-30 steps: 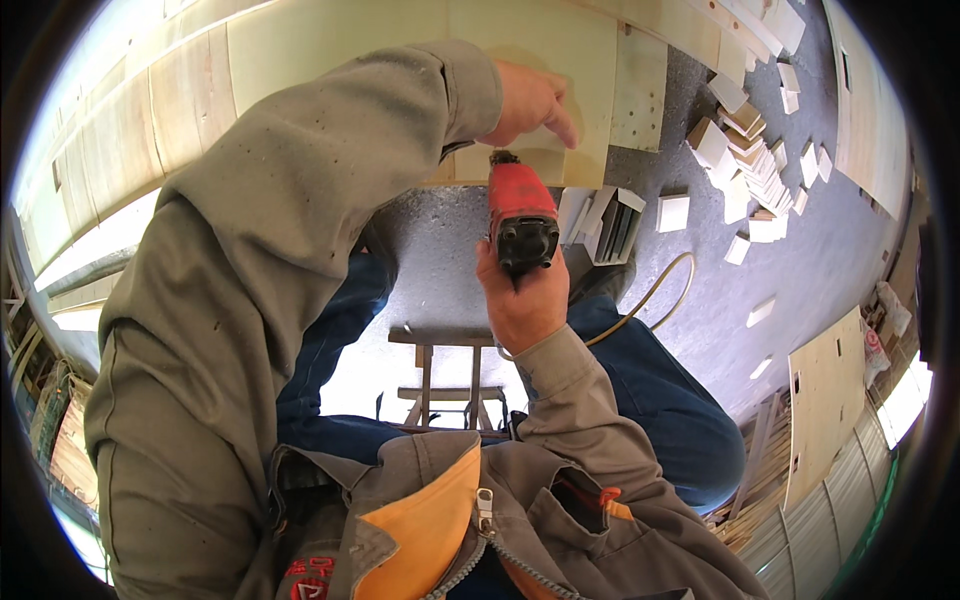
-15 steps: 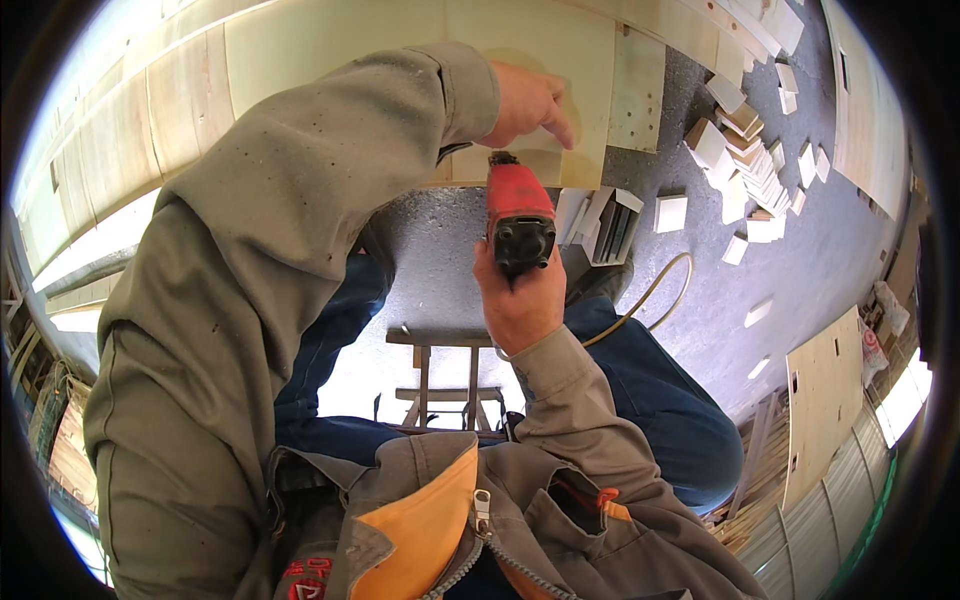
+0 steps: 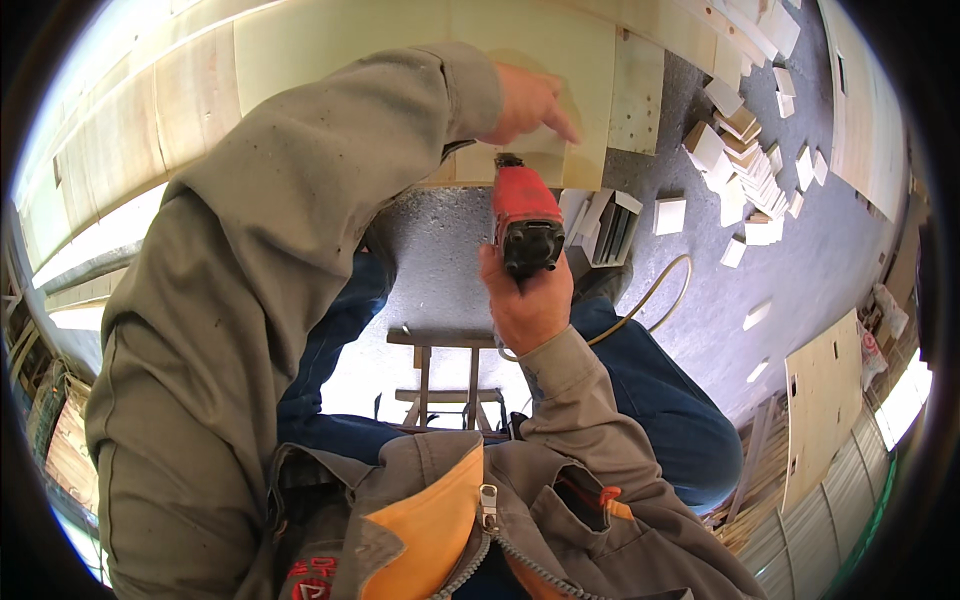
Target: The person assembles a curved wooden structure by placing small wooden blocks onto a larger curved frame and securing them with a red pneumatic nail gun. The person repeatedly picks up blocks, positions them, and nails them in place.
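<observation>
Gripping a red-and-black power tool (image 3: 527, 205) firmly in the right hand (image 3: 533, 305), near the middle toward one o'clock, and aiming it at twelve, over the near edge of a pale wooden panel (image 3: 590, 85). Reaching across with the left hand (image 3: 525, 103), just beyond the tool, with one digit stretched toward five o'clock; cannot tell about holding anything underneath. With a heap of pale wood blocks (image 3: 745, 178) on the grey floor (image 3: 690, 255) at two o'clock.

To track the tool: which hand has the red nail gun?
The right hand, gripping the red nail gun; the left hand, over the pale panel, shows no tool.
</observation>
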Tool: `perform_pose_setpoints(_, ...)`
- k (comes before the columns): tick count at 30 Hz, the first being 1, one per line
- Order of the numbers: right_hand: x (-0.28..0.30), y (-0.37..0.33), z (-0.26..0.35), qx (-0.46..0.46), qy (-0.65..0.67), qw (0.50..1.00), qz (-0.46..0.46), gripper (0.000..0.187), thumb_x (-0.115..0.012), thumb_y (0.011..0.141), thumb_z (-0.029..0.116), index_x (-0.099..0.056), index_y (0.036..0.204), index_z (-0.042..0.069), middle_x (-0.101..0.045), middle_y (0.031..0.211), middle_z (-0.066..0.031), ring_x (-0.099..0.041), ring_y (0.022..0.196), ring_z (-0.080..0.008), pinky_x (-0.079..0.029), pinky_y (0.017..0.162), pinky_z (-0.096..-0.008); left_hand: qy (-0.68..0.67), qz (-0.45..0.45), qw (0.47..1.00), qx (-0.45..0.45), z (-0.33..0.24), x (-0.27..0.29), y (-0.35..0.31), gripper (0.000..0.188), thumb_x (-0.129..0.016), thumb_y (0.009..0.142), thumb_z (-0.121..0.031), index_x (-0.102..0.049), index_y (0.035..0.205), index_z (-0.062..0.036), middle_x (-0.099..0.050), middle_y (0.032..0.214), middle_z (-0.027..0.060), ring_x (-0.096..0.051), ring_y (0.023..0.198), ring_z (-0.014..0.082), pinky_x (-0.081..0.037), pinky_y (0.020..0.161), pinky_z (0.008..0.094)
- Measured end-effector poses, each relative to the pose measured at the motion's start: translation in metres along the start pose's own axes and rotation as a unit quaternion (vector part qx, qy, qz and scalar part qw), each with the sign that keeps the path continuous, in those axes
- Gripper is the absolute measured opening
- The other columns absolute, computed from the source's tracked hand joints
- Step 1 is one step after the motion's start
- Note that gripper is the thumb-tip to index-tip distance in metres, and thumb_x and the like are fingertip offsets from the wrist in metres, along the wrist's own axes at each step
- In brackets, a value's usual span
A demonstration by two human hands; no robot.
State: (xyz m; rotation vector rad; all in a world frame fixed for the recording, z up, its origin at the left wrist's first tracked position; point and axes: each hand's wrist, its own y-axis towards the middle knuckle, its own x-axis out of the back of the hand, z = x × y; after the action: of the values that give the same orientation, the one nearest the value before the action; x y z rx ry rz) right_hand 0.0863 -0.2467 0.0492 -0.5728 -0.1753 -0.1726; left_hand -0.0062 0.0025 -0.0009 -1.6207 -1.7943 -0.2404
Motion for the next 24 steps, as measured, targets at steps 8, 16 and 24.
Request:
perform_pose_setpoints(8, 0.010, 0.001, 0.012, 0.026, 0.107, 0.994, 0.014, 0.037, -0.077, 0.096, 0.007, -0.059, 0.128, 0.003, -0.066, 0.113, -0.0049, -0.066, 0.100, -0.0154, -0.055, 0.090, -0.0314, -0.110, -0.185, 0.969, 0.122, 0.022, -0.012, -0.104, 0.078, -0.085, 0.082, -0.013, -0.053, 0.153, -0.0131, -0.056, 0.144, 0.0168, -0.056, 0.134, 0.0377, -0.049, 0.112, 0.0450)
perform_pose_setpoints(16, 0.032, 0.013, 0.028, -0.010, 0.056, 0.998, 0.020, 0.031, -0.072, 0.102, 0.011, -0.066, 0.130, -0.001, -0.067, 0.085, -0.0023, -0.060, 0.068, -0.0107, -0.050, 0.063, -0.0271, 0.095, -0.270, 0.956, 0.067, 0.006, -0.064, -0.140, 0.090, -0.094, 0.069, -0.029, -0.056, 0.150, -0.0134, -0.058, 0.138, 0.0102, -0.057, 0.128, 0.0334, -0.047, 0.110, 0.0447)
perform_pose_setpoints(24, 0.014, 0.010, 0.018, 0.020, -0.014, 0.999, 0.027, 0.025, -0.072, 0.102, 0.011, -0.067, 0.123, -0.001, -0.065, 0.089, 0.0002, -0.057, 0.073, -0.0081, -0.048, 0.064, -0.0272, 0.139, -0.292, 0.944, 0.060, 0.012, -0.078, -0.137, 0.091, -0.091, 0.069, -0.030, -0.055, 0.152, -0.0150, -0.057, 0.140, 0.0080, -0.057, 0.128, 0.0300, -0.045, 0.113, 0.0441)
